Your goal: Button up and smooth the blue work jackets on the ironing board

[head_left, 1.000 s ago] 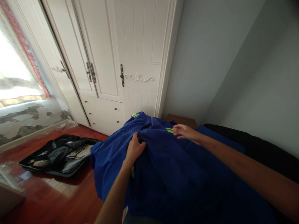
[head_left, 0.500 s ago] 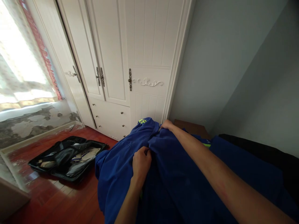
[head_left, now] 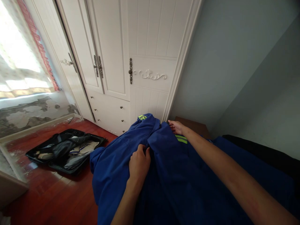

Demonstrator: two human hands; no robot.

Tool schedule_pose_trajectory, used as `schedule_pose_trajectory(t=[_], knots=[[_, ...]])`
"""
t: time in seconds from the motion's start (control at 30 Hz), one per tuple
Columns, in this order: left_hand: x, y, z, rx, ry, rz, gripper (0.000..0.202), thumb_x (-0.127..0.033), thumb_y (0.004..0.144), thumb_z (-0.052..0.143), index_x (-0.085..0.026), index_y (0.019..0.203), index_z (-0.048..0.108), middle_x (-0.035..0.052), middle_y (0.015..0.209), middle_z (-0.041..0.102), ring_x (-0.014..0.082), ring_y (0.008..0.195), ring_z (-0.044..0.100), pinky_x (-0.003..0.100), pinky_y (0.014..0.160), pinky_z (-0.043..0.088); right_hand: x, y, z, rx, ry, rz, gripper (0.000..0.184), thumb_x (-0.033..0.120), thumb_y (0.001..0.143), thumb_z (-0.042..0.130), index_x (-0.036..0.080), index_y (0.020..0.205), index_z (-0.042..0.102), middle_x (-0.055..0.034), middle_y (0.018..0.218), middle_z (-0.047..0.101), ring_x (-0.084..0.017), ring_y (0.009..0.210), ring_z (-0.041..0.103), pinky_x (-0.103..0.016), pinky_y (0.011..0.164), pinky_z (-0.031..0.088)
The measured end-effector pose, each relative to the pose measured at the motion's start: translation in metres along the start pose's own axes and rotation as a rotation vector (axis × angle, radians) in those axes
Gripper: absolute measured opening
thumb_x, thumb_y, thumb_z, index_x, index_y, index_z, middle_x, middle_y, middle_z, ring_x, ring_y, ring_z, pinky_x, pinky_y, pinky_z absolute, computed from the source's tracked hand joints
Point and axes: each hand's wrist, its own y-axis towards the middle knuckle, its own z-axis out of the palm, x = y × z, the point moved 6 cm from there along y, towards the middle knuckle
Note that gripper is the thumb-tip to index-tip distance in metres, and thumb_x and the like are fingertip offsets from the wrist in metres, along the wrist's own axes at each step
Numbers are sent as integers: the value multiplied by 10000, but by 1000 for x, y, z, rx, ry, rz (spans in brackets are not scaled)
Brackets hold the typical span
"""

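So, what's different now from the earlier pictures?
The right hand moved left to the blue garment near its collar, closed there, then opened slightly to the right, apparently letting go. The left hand still holds the garment's front edge. The open suitcase stayed put.

window [head_left: 21, 56]: blown out, main light source
floor [head_left: 70, 197]: pale glare patches
jacket [head_left: 164, 165]: lower part sinks into dark shadow
wall [head_left: 225, 62]: dim, darker toward right
wardrobe [head_left: 112, 56]: softly lit, lines lean, wide-angle distortion
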Motion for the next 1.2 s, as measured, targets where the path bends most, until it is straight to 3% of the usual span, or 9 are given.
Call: schedule_pose_trajectory(t=[0.13, 0.27, 0.4, 0.57, 0.8, 0.9, 1.0, 1.13, 1.2], knots=[[-20, 3, -6, -42, 172, 56, 404, -371, 912, 559, -228, 1290, 547, 137, 1193, 670, 340, 958, 689, 390, 735, 491, -6, -34, -1, 119, -167, 32, 320, 428, 835, 747, 134, 940, 673, -92, 811, 687, -180, 652, 621, -286, 553, 510], [-33, 18, -9, -57, 243, 118, 292, -247, 910, 491, -242, 1162, 638, 124, 1135, 693, 346, 933, 695, 398, 732, 499, -11, -67, -10, 84, -229, -17, 436, 349, 726, 852, 177, 1049, 614, -59, 815, 682, -162, 660, 622, -251, 553, 497], [-23, 36, -5, -60, 107, 98, 309, -206, 917, 450, -238, 1108, 691, 123, 992, 740, 335, 964, 695, 386, 781, 500, -26, -97, -22, 108, -225, 0, 615, 370, 680, 876, 194, 1160, 533, -75, 945, 693, -171, 690, 650, -293, 575, 535], [-2, 54, 7, -77, -176, 55, 332, -141, 847, 490, -179, 1080, 723, 112, 1000, 759, 264, 975, 695, 302, 830, 493, -48, -151, -24, 379, -169, 114, 576, 423, 650, 873, 203, 1117, 616, -95, 1049, 713, -199, 756, 687, -305, 593, 557], [3, 58, 11, -89, -184, 50, 308, -169, 834, 511, -181, 1052, 727, 106, 959, 763, 269, 924, 702, 300, 779, 496, -94, -249, -34, 509, -37, 206, 571, 281, 633, 872, 169, 1136, 625, -117, 1058, 725, -254, 949, 711, -256, 629, 560], [1, 57, 10, -95, -172, 63, 311, -171, 844, 508, -179, 1064, 727, 114, 996, 762, 279, 961, 699, 306, 802, 499, -120, -288, -34, 532, 1, 214, 629, 234, 614, 876, 171, 1182, 613, -104, 1061, 718, -225, 877, 717, -221, 582, 544], [0, 56, 9, -102, -154, 71, 320, -166, 850, 508, -170, 1084, 726, 127, 1028, 757, 287, 989, 696, 310, 821, 503, -130, -322, -33, 525, 130, 123, 659, 215, 613, 887, 173, 1204, 598, -67, 999, 713, -162, 766, 696, -227, 624, 548], [-3, 53, 7, -110, -124, 64, 329, -190, 862, 522, -155, 1123, 718, 150, 1057, 750, 304, 999, 696, 327, 824, 514, -126, -359, -28, 531, 465, -118, 691, 235, 611, 906, 201, 1222, 586, -70, 1081, 684, -185, 915, 686, -330, 863, 536], [-5, 52, 7, -109, -109, 59, 333, -209, 873, 523, -153, 1139, 714, 158, 1073, 747, 311, 1006, 696, 336, 826, 518, -136, -371, -21, 490, 568, -143, 769, 256, 584, 920, 242, 1264, 562, -78, 1189, 646, -196, 939, 673, -316, 795, 543]])
